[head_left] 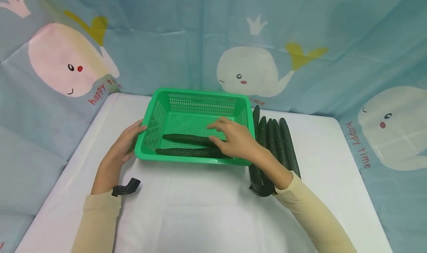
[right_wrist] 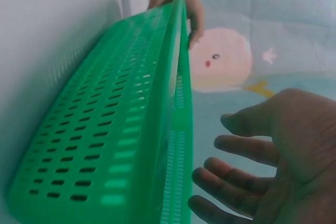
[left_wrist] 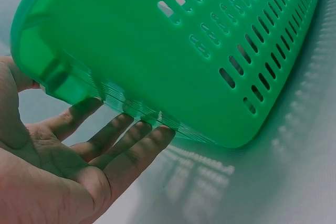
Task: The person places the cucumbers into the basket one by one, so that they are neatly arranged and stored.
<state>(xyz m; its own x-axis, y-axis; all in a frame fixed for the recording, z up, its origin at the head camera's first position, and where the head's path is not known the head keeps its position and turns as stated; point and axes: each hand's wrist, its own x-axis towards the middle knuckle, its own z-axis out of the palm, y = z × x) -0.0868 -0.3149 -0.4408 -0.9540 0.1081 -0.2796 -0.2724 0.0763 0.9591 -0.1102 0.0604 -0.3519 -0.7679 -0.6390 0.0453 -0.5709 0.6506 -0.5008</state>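
Observation:
A green plastic basket (head_left: 197, 160) stands on the white-covered table, with two cucumbers (head_left: 186, 152) lying lengthwise along its near side. At the basket's left end my left hand (head_left: 125, 142) holds the rim, thumb over the top edge. In the left wrist view its fingertips (left_wrist: 165, 132) press against the outer wall from below. My right hand (head_left: 237, 140) hovers over the basket's right half, fingers loosely bent and apart, holding nothing. It covers the right ends of the cucumbers in the head view. The right wrist view has the same spread fingers beside the basket's long wall (right_wrist: 89, 140).
Several more cucumbers (head_left: 288, 145) lie side by side on the table right of the basket, partly under my right forearm. A light blue curtain (head_left: 186, 53) with printed whales hangs behind the table and at both sides. A black wrist device (head_left: 126, 187) sits on my left wrist.

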